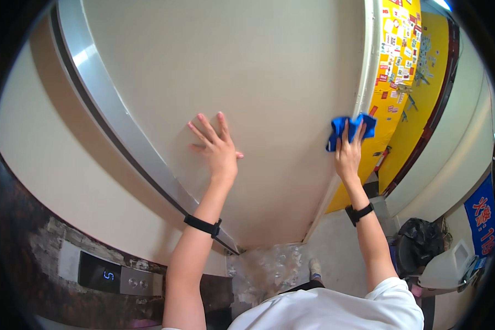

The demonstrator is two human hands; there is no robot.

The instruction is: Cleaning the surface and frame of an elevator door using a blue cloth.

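My left hand [219, 151] lies with spread fingers against a large pale beige panel [269, 66] and holds nothing. My right hand [348, 154] presses a crumpled blue cloth [353, 131] onto the panel's right edge, by a narrow whitish border strip [363, 88]. The fingers lie over the cloth, which bunches out on both sides of them. Each wrist wears a black band. Just beyond the cloth, to the right, begins a yellow surface [380, 118] covered in small stickers.
A silver metal frame [110, 91] borders the panel on the left. At lower left, a call-button plate [132, 280] with a lit display sits in a dark wall. A black bag-lined bin [418, 242], a white plastic container [451, 264] and a blue banner [481, 220] stand at right.
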